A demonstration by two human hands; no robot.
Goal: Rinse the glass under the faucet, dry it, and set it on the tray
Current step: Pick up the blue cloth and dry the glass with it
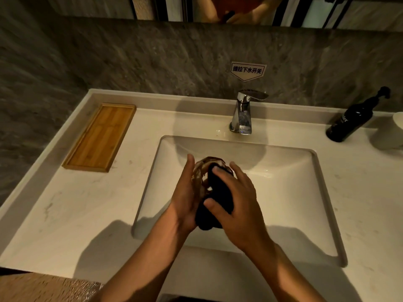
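— Now drying: glass (201, 171) gripped in left hand (184, 199) over the front half of the sink (305, 192), right hand (237, 199) clamped on a dark cloth (218, 199) pressed to its side.
— Tips?
— Keep left grip firm, turn glass against cloth, push cloth inside too. Wet, so likely slippery.
— Tray (100, 137)?
— Bare, back-left corner of counter (76, 214). Faucet (243, 114) looks off.
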